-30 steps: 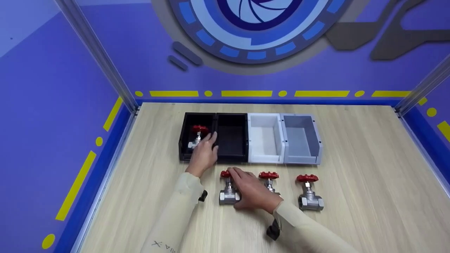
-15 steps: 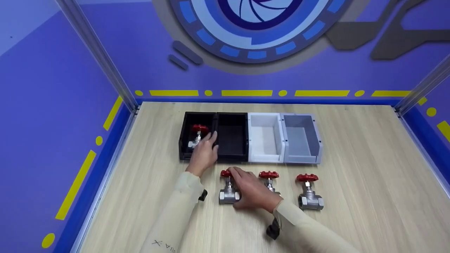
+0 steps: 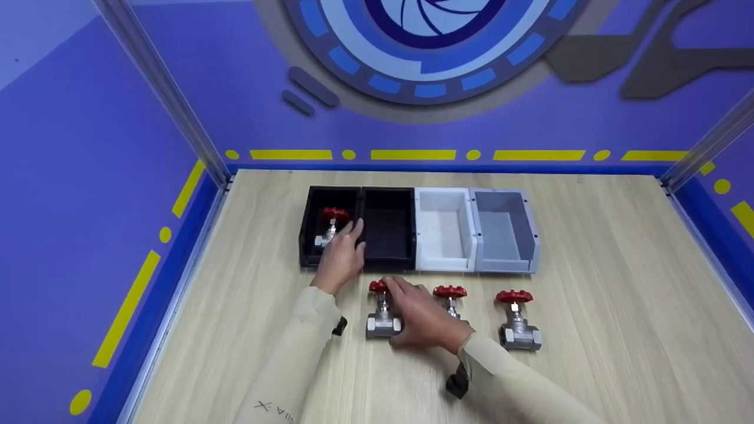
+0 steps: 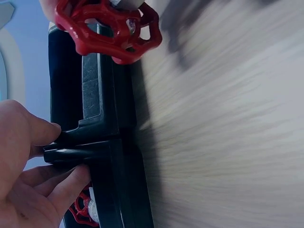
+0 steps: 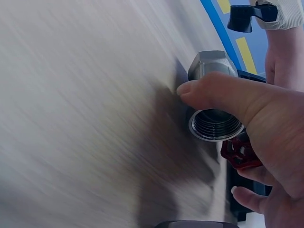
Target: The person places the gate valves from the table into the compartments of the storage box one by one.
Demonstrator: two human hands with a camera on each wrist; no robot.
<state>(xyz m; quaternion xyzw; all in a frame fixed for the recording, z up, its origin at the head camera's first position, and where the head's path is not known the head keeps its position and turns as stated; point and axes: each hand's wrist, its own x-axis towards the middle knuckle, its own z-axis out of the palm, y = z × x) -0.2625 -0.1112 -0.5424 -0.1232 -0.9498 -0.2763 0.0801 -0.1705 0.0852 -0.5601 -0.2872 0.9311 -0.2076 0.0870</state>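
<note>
My left hand reaches over the front of the leftmost black bin. In the left wrist view its thumb and fingers pinch the joined side walls of the two black bins. Inside that leftmost bin stands a gate valve with a red handwheel, partly behind the hand. My right hand holds the left gate valve of the row on the table. Its thumb lies across the steel body, above the threaded opening, and other fingers are at the red wheel.
A second black bin, a white bin and a grey bin continue the row rightward. The middle valve is partly hidden by my right hand. Farther right stands another valve. Blue printed walls enclose the wooden table.
</note>
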